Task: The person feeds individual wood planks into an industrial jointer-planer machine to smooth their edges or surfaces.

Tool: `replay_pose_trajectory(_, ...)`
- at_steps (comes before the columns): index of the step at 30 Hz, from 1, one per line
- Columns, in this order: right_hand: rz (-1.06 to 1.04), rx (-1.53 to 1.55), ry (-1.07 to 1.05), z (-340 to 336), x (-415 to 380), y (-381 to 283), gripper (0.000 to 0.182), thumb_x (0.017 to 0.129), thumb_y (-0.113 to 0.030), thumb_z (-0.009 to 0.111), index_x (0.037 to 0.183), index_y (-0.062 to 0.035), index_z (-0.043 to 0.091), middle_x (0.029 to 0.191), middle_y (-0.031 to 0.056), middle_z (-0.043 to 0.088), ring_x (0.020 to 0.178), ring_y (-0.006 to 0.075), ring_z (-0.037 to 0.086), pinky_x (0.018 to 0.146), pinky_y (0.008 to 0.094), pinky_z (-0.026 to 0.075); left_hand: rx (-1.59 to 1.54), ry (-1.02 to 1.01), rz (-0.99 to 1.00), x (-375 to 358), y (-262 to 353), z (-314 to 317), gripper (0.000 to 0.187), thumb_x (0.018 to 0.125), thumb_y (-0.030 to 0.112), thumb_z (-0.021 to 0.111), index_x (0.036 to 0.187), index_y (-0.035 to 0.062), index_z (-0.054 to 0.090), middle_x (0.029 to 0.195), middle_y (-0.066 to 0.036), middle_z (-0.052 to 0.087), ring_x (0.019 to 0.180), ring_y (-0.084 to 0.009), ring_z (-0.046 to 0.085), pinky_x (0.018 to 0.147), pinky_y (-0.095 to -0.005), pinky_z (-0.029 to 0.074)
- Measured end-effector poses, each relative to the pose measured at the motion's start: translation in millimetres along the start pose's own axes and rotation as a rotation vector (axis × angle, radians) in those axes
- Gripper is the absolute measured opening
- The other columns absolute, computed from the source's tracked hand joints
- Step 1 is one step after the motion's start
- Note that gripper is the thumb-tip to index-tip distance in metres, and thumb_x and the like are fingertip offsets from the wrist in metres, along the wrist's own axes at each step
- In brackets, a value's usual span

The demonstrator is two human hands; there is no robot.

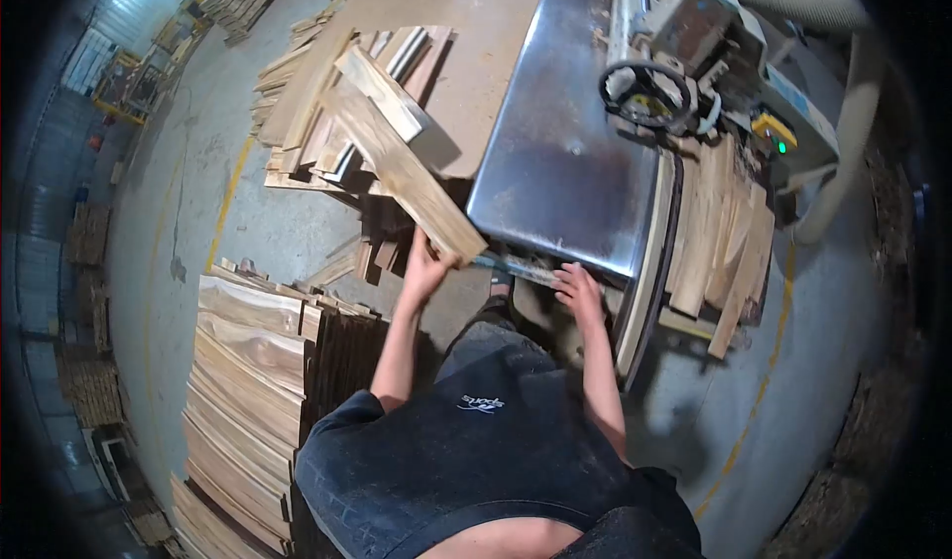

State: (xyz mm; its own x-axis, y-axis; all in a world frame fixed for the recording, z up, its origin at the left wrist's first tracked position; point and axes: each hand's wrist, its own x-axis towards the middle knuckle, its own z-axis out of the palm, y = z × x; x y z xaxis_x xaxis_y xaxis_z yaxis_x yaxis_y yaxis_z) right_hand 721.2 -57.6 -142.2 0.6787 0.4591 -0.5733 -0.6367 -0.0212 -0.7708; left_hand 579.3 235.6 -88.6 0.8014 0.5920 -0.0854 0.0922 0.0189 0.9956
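My left hand (427, 269) is closed on the near end of a wooden board (402, 170). The plank slants up and away to the left, its far end over a pile of loose boards (327, 152) and its near corner beside the steel machine table (565, 152). At the table's front edge, my right hand (579, 293) has its fingers stretched and slightly apart, with nothing in them. A shorter board (382, 93) with a pale edge lies on the pile, just beyond the held one.
A tall stack of boards (248, 361) stands on the floor at left. To the right are the machine's handwheel (647, 95), a yellow switch box (773, 130) and more boards (724, 232). A ribbed hose (843, 142) hangs behind. A brown panel (466, 33) extends beyond the pile.
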Motion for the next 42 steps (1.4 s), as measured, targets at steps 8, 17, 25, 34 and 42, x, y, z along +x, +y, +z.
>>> replay_pose_trajectory(8, 0.256, 0.228, -0.419, 1, -63, 70, 0.046, 0.1, -0.033, 0.057, 0.134, -0.0037, 0.049, 0.123, 0.0095, 0.062, 0.106, 0.021, 0.065, 0.087, 0.0371, 0.055, -0.303, -0.433, -0.544, -121, -44, 74, 0.075, 0.083, -0.001, 0.073, 0.146, 0.0083, 0.033, 0.129, -0.009, 0.059, 0.111, -0.0172, 0.061, 0.083, -0.0287, 0.054)
replay_pose_trajectory(17, 0.276, 0.643, -0.133, -30, -83, 101, 0.027, 0.098, -0.016, 0.061, 0.122, -0.0044, 0.058, 0.114, 0.0061, 0.065, 0.103, 0.0186, 0.065, 0.089, 0.0327, 0.056, 0.505, -0.523, -0.042, -78, -75, 143, 0.092, 0.092, 0.019, 0.064, 0.156, 0.0076, -0.002, 0.115, -0.028, 0.064, 0.095, -0.0357, 0.068, 0.083, -0.0389, 0.052)
replay_pose_trajectory(25, 0.132, 0.629, 0.253, -45, -47, 70, 0.033, 0.097, -0.04, 0.059, 0.11, -0.0099, 0.061, 0.104, 0.0052, 0.066, 0.096, 0.0153, 0.063, 0.082, 0.0285, 0.053, 0.734, -0.737, 0.083, 9, -88, 249, 0.098, 0.093, 0.035, 0.062, 0.151, -0.0018, -0.007, 0.087, -0.04, 0.062, 0.083, -0.055, 0.062, 0.073, -0.0555, 0.05)
replay_pose_trajectory(34, 0.254, 0.328, 0.48, -47, 62, -26, 0.047, 0.097, -0.055, 0.052, 0.071, -0.0155, 0.049, 0.06, 0.0013, 0.054, 0.047, 0.0141, 0.05, 0.04, 0.0267, 0.035, 0.729, -0.722, 0.08, 133, -63, 297, 0.097, 0.092, 0.033, 0.065, 0.15, -0.0035, -0.004, 0.089, -0.039, 0.062, 0.086, -0.0556, 0.062, 0.074, -0.0553, 0.05)
replay_pose_trajectory(42, 0.227, 0.364, 0.613, -43, 118, -72, 0.049, 0.091, -0.057, 0.061, 0.071, -0.0144, 0.046, 0.054, -0.0002, 0.046, 0.04, 0.0124, 0.041, 0.037, 0.0265, 0.031, -0.132, -0.903, -0.554, 213, -28, 264, 0.057, 0.103, 0.03, 0.05, 0.151, 0.0067, 0.031, 0.087, -0.007, 0.07, 0.066, -0.0153, 0.065, 0.058, -0.0274, 0.052)
